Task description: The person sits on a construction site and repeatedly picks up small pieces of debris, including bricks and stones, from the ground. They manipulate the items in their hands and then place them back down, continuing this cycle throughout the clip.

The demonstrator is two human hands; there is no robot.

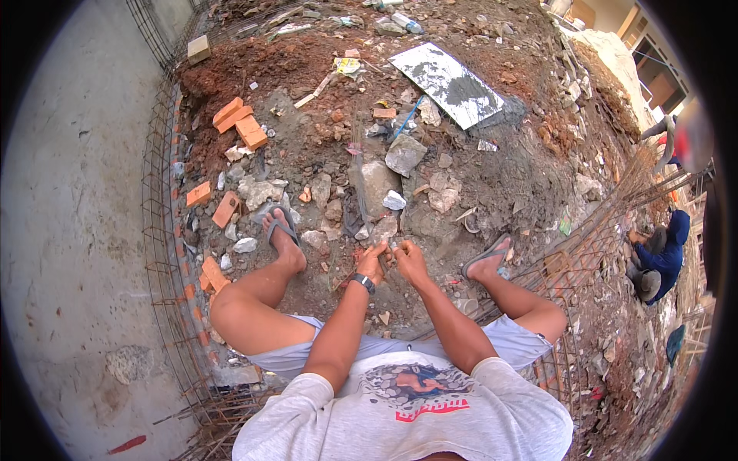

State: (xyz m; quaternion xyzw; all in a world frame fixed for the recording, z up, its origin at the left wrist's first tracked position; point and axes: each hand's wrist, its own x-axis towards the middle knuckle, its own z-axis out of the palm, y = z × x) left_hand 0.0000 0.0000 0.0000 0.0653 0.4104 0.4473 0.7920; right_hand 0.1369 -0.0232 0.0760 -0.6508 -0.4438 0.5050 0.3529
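Out on rubble ground (500,180), left grip (371,265) and right grip (411,263) curl close, whether holding anything I can't tell; one white board (436,88) beyond, two sandals (286,223) flanking.

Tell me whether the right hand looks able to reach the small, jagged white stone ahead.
Probably yes: the jagged white stone lies just ahead of the right hand, with only low grey rubble between them.

grey concrete surface (77,230) along the left edge. uneven, reddish-brown earthen ground (296,65) in daylight; pale building (659,88) at upper right.
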